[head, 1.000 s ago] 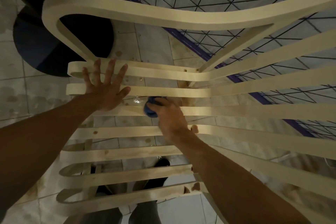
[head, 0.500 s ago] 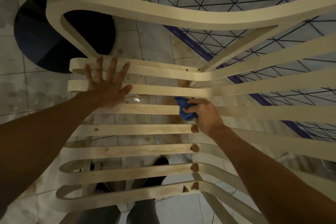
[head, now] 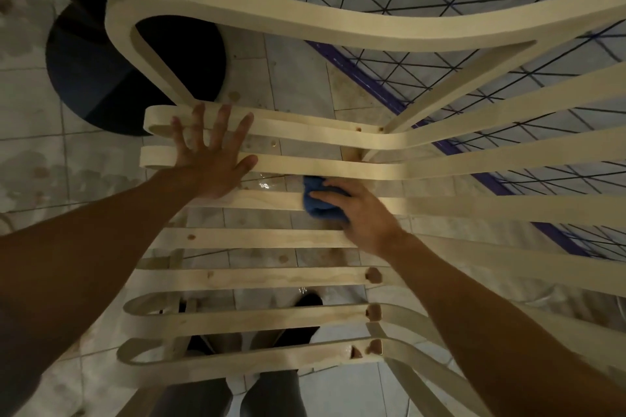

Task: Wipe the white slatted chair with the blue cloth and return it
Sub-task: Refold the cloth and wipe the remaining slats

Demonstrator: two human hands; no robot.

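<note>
I see the chair point(head: 271, 200) slats running left-right; my left hand point(head: 210, 159) lies flat, fingers wide, while my right hand point(head: 366, 213) presses the blue cloth point(head: 316, 203) mid-frame.

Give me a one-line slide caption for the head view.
Left hand braces the chair while the right hand presses a blue cloth onto a seat slat.

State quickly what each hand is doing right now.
Left hand: open, flat on the white slatted wooden chair.
Right hand: closed on the crumpled blue cloth.

Left hand point(head: 210, 159) flat on chair point(head: 305, 281) slats — right hand point(head: 362, 217) presses blue cloth point(head: 320, 201).
</note>
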